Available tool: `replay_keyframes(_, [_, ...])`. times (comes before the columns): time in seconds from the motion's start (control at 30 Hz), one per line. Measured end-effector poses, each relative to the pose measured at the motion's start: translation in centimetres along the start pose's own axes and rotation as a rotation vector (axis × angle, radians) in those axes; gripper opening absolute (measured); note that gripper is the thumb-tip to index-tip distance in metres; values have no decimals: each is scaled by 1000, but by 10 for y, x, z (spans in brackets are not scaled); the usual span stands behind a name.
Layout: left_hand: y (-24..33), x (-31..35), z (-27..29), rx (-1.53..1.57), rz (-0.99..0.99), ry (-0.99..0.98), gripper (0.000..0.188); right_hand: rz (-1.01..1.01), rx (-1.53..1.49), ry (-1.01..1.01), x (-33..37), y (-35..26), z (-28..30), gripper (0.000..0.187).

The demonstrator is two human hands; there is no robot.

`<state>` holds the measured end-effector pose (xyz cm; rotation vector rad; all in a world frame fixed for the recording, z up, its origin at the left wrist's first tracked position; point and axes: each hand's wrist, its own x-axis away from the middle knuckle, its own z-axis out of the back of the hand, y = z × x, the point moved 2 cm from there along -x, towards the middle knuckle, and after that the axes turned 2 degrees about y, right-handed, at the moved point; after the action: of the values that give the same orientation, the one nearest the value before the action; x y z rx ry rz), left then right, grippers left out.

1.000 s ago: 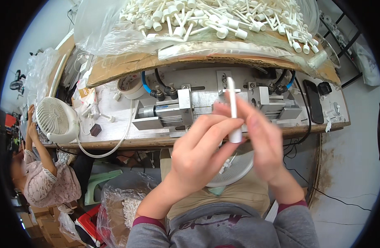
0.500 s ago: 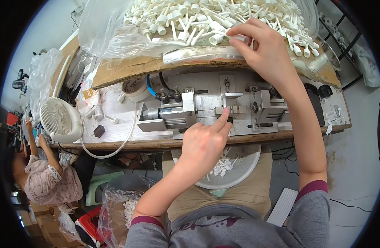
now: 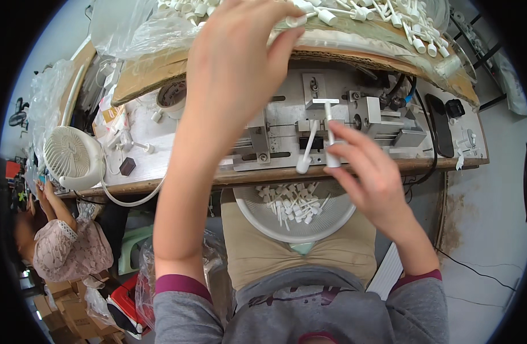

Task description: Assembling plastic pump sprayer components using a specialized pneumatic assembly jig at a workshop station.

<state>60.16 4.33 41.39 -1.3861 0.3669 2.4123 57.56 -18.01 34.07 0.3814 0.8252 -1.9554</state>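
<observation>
My left hand (image 3: 235, 63), slightly blurred, reaches over the pile of white capped sticks (image 3: 412, 26). Its thumb and index finger are apart, close to one cap (image 3: 296, 22); the other fingertips are cut off by the upper edge. With its fingertips, my right hand (image 3: 372, 178) pinches a white capped stick (image 3: 332, 152), cap end toward me, stem up against the metal fixture (image 3: 325, 102). Just left of it, a second capped stick (image 3: 307, 150) hangs tilted before the bench edge, with no finger visibly on it.
A white mesh basket (image 3: 252, 221) with several capped sticks sits on my lap. On the bench stand a small white fan (image 3: 74, 157), a tape roll (image 3: 172, 98) and a black phone-like slab (image 3: 439, 126). Cardboard (image 3: 149, 80) overhangs the fixture. Another person (image 3: 74, 243) works at far left.
My left hand has left the fixture and moved up to the pile. The right hand has come down from the pile to the fixture with a capped stick. A second stick now shows below the fixture.
</observation>
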Motion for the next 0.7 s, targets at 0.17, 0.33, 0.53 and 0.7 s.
replay_keyframes(0.17, [-23,-27,-33,188,253,-366,28,29,179,-118,5,-10,-22,24])
replay_keyframes(0.33, [-7,-41,-17,381,694,-587,36,49,288,-164,-11,-7,-24,21])
replay_keyframes(0.53, [-11,-17,15,750,817,-369,29,-6,183,-239,-21,-5,-15,31])
replay_keyframes(0.7, [32,35,33,653,540,-196,33,-116,-86,102,-76,21,20,22])
